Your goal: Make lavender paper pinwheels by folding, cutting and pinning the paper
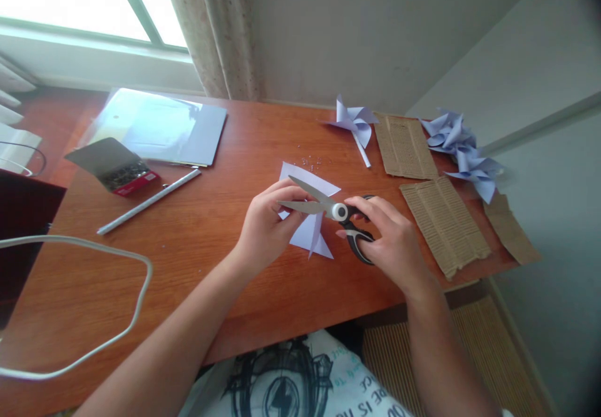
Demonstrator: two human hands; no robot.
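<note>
Scissors [328, 210] lie across mid-tabletop [197, 241], long axis running left-right, open blades pointing left toward the window-side edge, handles right. I see my right hand [392, 241] with fingers clamped through the black handles, my left hand [265, 226] pinching lilac paper [310, 232] between the blades.

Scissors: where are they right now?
In the head view, the scissors sit mid-table, blades open over the pale paper, handles in the right hand, while the left hand holds the paper.
</note>
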